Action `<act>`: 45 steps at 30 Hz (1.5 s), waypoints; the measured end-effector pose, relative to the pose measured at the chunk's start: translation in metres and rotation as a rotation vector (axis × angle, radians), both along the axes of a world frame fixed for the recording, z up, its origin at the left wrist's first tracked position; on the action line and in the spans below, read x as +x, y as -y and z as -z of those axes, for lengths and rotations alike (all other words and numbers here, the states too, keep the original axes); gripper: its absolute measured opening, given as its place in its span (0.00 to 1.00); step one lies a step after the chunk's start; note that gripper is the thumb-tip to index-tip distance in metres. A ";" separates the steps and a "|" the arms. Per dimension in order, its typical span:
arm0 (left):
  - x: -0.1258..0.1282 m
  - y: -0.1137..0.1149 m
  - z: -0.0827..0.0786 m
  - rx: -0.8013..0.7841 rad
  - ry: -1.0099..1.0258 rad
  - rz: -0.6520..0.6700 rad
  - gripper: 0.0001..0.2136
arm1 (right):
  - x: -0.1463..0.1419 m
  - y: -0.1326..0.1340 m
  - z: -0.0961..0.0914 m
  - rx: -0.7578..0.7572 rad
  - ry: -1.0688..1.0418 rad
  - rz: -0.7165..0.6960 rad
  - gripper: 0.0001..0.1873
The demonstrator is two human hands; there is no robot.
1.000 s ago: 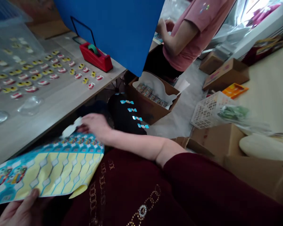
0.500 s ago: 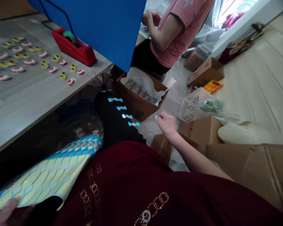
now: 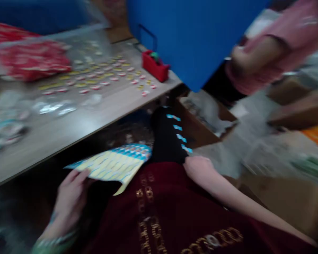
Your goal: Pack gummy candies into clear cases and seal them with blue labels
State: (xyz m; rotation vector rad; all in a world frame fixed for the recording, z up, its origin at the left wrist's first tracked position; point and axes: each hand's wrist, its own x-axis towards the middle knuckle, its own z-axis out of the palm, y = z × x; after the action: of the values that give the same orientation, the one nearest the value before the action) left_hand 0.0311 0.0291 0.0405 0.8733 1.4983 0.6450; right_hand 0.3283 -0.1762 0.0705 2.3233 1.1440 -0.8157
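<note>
My left hand (image 3: 74, 187) grips the left edge of a sticker sheet (image 3: 108, 165) between thumb and fingers. The sheet is mostly yellow backing, with blue-bordered stickers at its far end. Several small blue bow-shaped stickers (image 3: 177, 127) lie in a row down a black-clad leg (image 3: 163, 135). Just below the lowest sticker, my right hand (image 3: 198, 168) is closed against the leg. Its fingertips are hidden, so anything pinched in them is out of sight.
On the table (image 3: 95, 121) stand a red tape dispenser (image 3: 155, 67), rows of small yellow and red-white pieces (image 3: 95, 84) and a bag of red items (image 3: 31, 56). A blue panel (image 3: 196, 38) rises behind. Open cardboard box (image 3: 196, 130) beside the leg; person in pink (image 3: 275, 53) at right.
The view has swung left, showing more table. My right hand has come in from beside the box to the leg, and the small pale piece in its fingers is now hidden. The left hand still holds the sheet.
</note>
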 end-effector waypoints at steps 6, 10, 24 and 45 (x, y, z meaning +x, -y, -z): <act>-0.011 -0.003 0.030 0.103 0.192 -0.017 0.19 | -0.038 -0.115 0.001 0.489 -0.315 -0.458 0.15; -0.016 0.009 0.033 0.085 0.246 0.008 0.15 | -0.118 -0.195 0.024 0.767 -0.654 -0.775 0.13; -0.061 0.026 0.054 -0.028 0.293 -0.232 0.12 | -0.201 -0.233 0.078 0.643 -0.885 -0.829 0.08; -0.026 0.002 0.020 0.092 0.225 -0.099 0.07 | -0.178 -0.225 0.046 0.720 -0.775 -0.563 0.11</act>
State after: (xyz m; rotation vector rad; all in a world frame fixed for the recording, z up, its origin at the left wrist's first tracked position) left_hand 0.0048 0.0271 0.0205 0.7725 1.3228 0.8620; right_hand 0.1500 0.0483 0.0248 1.9469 2.6321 -1.2547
